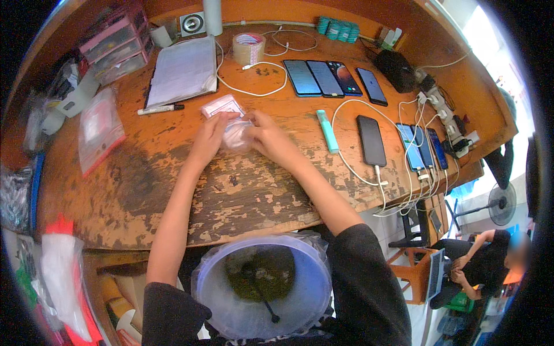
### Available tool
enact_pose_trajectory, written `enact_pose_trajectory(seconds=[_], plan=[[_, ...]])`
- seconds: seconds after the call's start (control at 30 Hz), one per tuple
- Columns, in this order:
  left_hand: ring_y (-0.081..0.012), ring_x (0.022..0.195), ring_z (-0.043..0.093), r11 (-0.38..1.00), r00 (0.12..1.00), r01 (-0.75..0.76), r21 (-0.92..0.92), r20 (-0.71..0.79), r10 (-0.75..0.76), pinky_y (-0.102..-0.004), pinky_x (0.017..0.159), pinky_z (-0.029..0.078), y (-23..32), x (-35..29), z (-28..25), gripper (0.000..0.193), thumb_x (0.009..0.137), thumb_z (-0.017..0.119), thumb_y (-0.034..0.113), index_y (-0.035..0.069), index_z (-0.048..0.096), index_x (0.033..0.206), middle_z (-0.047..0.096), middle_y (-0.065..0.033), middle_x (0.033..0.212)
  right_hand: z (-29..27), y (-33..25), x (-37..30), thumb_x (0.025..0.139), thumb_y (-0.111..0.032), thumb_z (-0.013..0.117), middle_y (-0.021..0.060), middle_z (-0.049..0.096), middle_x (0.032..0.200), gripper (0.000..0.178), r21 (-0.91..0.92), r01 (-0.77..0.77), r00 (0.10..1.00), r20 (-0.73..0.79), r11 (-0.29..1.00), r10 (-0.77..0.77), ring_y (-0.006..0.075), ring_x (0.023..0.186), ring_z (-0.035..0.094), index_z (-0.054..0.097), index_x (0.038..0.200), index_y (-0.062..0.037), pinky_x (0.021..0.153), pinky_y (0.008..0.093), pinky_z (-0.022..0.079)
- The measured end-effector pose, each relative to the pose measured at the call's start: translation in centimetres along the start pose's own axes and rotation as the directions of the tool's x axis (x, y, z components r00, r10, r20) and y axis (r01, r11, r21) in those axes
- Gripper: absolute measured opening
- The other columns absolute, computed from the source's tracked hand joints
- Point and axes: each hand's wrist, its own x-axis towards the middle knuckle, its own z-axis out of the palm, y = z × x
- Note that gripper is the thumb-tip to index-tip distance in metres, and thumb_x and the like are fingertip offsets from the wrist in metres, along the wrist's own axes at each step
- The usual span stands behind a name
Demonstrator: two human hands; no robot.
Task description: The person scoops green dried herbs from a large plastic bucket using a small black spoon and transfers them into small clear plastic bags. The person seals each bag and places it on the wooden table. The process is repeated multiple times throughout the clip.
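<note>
My left hand and my right hand are close together over the middle of the wooden table, both gripping a small clear plastic bag. Its contents look whitish, but I cannot make out what they are. A printed packet or label in white, red and blue shows just beyond my fingertips; whether it is part of the bag is unclear. My left fingers press on the bag's left edge, and my right thumb and fingers pinch its right side. Beyond my left hand lie an open notebook and a marker pen.
Several phones lie on the right, some on white cables leading to a power strip. A turquoise stick-shaped object, tape roll, pink drawer unit and zip bag surround my hands. A tub sits below the table edge. Another person sits at right.
</note>
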Motion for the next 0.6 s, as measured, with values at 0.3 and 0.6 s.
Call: enact_pose_trajectory(seconds=[0.3, 0.6], plan=[[-0.025, 0.096, 0.058, 0.998, 1.0, -0.015, 0.069, -0.005, 0.016, -0.0325, 0.088, 0.04, 0.4, -0.2, -0.3, 0.05, 0.097, 0.027, 0.035, -0.001, 0.061, 0.103, 0.063, -0.0161, 0.1, -3.6, 2.1, -0.4, 0.088, -0.025, 0.056, 0.0071, 0.059, 0.101, 0.028, 0.561, -0.163, 0.986, 0.059, 0.812, 0.157, 0.0175, 0.096, 0.054, 0.059, 0.098, 0.0006, 0.088, 0.0309, 0.042], [-0.0208, 0.09, 0.059, 0.995, 0.991, -0.039, -0.091, -0.13, 0.027, -0.0291, 0.079, 0.045, 2.2, -0.5, -0.9, 0.05, 0.096, 0.032, 0.037, -0.003, 0.063, 0.094, 0.062, -0.0159, 0.094, -4.4, 2.2, -0.4, 0.091, -0.03, 0.052, 0.0029, 0.061, 0.093, 0.033, 0.734, -0.348, 0.836, -0.039, 0.583, 0.547, 0.0104, 0.082, 0.055, 0.056, 0.105, 0.0002, 0.074, 0.0249, 0.045]])
